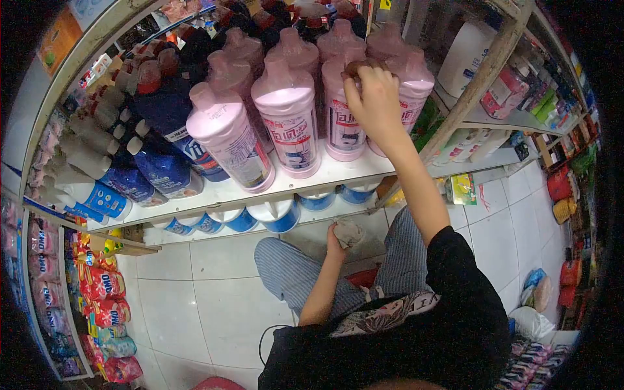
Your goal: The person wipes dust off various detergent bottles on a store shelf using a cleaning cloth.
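My right hand (377, 97) reaches up to the shelf, its fingers curled at the neck of a pink bottle (344, 123) with a red and white label. Something dark brown shows by the fingertips, too small to make out. Low in front of my lap, my left hand (335, 244) is closed on a crumpled pale cloth (349, 233). More pink bottles of the same kind stand around the one I touch: one nearby (286, 120), a front one tilted a little (233, 136), and another (414, 81) partly behind my right hand.
Dark blue bottles (159, 162) crowd the left of the white shelf (305, 185). Under it sit white and blue tubs (273, 213). A metal post (481, 84) rises right of the pink bottles. Red detergent packs (107, 286) line the left side, above white floor tiles (227, 312).
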A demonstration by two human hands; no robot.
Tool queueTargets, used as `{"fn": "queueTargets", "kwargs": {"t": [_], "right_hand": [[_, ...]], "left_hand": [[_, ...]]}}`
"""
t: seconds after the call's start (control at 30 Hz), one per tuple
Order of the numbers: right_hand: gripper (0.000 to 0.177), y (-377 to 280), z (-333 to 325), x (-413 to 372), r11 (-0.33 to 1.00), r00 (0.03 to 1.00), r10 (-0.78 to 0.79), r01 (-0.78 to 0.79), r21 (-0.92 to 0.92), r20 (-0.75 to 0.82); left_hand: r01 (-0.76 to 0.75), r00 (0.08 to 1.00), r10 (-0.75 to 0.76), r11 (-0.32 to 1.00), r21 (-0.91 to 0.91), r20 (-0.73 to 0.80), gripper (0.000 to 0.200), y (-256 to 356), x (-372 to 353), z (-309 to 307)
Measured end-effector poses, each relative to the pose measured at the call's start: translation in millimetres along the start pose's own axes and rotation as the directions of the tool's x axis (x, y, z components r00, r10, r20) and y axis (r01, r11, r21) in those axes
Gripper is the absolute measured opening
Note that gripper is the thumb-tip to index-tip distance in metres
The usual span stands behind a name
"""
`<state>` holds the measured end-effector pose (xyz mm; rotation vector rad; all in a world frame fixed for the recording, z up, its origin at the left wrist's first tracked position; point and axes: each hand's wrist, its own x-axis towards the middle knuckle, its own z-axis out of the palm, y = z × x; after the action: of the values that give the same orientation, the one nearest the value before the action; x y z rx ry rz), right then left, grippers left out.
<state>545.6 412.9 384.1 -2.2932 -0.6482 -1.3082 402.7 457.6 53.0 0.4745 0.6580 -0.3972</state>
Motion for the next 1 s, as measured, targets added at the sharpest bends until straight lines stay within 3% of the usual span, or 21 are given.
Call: {"fn": "queueTargets", "kwargs": {"t": [0.33, 0.4, 0.53, 0.6, 0.73, 0.83, 0.93, 1.0], "right_hand": [[0.015, 4, -1, 0, 0.999, 0.999, -0.044, 0.044, 0.007, -0.02], [0.017, 10, -1, 1, 0.98, 0.998, 0.039, -0.048, 0.194, 0.049], [0.02, 13, -1, 5, 0.971, 0.994, 0.074, -0.092, 0.22, 0.085], [0.022, 10, -5, 9, 0.947, 0.967, 0.156, -0.205, 0.249, 0.201], [0.024, 10, -2, 10, 0.897, 0.974, 0.174, -0.219, 0.384, 0.148], [0.023, 7, -15, 16, 0.883, 0.944, 0.209, -0.295, 0.366, 0.255], [0.018, 9, -33, 27, 0.925, 0.952, 0.073, -0.176, 0.336, 0.297], [0.018, 11, -41, 31, 0.952, 0.959, -0.181, 0.116, 0.282, 0.216]], "left_hand": [[-0.02, 0.997, 0.023, 0.999, -0.045, 0.069, 0.037, -5, 11, -6], [-0.018, 0.995, 0.022, 0.999, -0.041, 0.093, 0.037, -6, 15, -9], [-0.004, 0.989, 0.016, 0.996, -0.085, 0.146, 0.038, -10, 21, -12], [-0.022, 0.985, 0.038, 0.995, -0.095, 0.168, 0.039, -10, 20, -11], [-0.014, 0.993, 0.021, 0.998, -0.053, 0.12, 0.041, -9, 23, -14], [-0.022, 0.994, 0.025, 0.999, -0.032, 0.111, 0.042, -9, 23, -18], [-0.014, 0.998, 0.015, 1.0, -0.028, 0.067, 0.042, -5, 16, -11], [-0.007, 0.999, 0.009, 0.999, -0.044, 0.034, 0.042, -5, 15, -12]]}}
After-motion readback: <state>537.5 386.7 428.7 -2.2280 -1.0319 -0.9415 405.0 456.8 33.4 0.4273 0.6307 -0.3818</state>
